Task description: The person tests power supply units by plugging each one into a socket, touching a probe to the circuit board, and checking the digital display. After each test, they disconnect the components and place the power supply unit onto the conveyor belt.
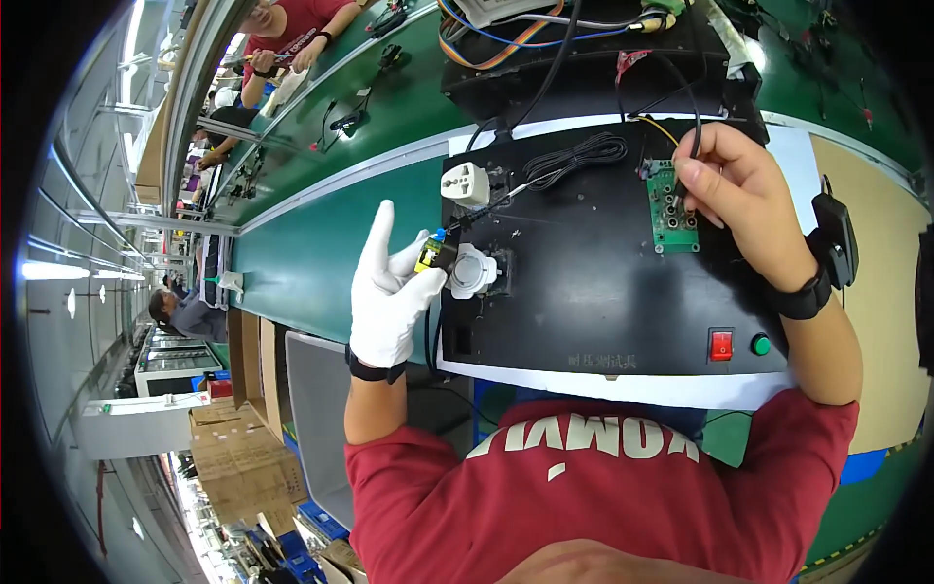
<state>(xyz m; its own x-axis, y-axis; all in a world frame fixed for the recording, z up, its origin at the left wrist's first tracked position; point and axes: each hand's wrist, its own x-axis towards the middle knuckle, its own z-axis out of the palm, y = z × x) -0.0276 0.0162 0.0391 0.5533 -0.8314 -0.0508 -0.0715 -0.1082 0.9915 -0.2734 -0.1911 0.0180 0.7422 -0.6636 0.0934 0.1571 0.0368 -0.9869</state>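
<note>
My left hand (385, 302), in a white glove, pinches a small black block with a yellow label (434, 253) and a bit of blue at its top. Its index finger points up, away from the block. Close beside it are a white socket (466, 185) and a round white socket (473, 272) on a black test box (574, 292). My bare right hand (725, 180) closes on a black cable (697, 97) over a green circuit board (671, 219) with several round jacks. The fingers hide the cable's tip, so whether it sits in a jack is unclear.
A coiled black cable (579, 159) lies on the box's far part. A red rocker switch (720, 345) and green button (761, 344) sit near its front right corner. Behind stands a black case (584, 73) with wires. A grey bin (326, 419) is at lower left; co-workers sit beyond.
</note>
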